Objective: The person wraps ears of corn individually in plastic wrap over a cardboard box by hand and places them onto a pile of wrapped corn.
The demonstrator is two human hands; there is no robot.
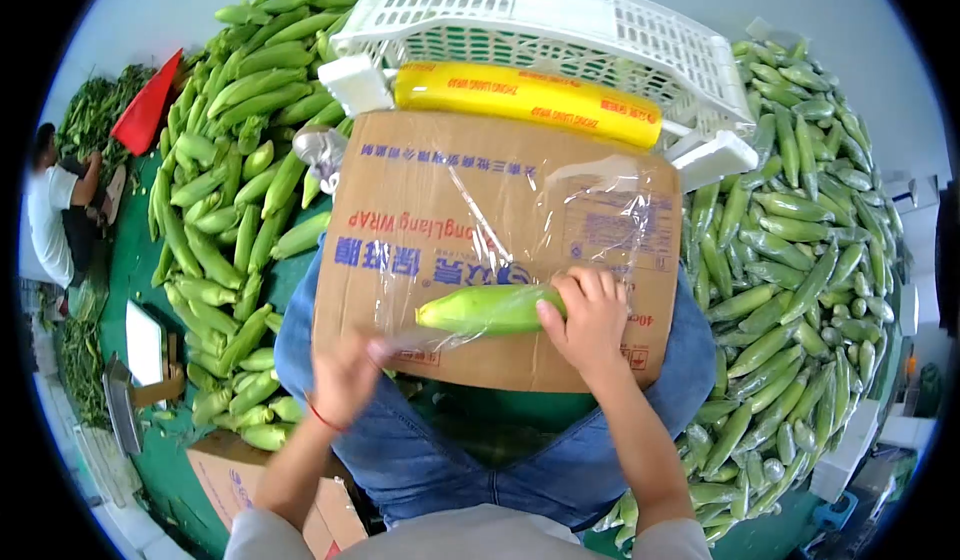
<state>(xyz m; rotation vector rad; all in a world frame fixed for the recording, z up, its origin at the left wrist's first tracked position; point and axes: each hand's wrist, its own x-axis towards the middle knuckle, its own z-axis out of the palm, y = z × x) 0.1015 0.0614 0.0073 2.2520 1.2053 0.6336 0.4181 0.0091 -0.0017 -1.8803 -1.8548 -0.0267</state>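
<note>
An ear of corn in its green husk (pixel 492 310) lies across the cardboard box (pixel 400 210) on my lap, with clear plastic wrap (pixel 452 340) around its lower side. My right hand (pixel 588 322) is closed on the corn's right end. Blurred by motion, my left hand (pixel 345 378) is at the box's lower left edge, fingers pinched on a stretched strip of the wrap at the corn's left end. Beyond the box, a yellow roll of plastic wrap (pixel 530 100) sits on a white holder; a clear sheet lies over the box top.
Unwrapped corn (pixel 240 220) is heaped on the left, wrapped corn (pixel 790 260) on the right. A white plastic crate (pixel 560 20) stands behind the roll. Another person (pixel 55 210) sits at far left near a red object (pixel 148 105). An open carton (pixel 235 475) is at lower left.
</note>
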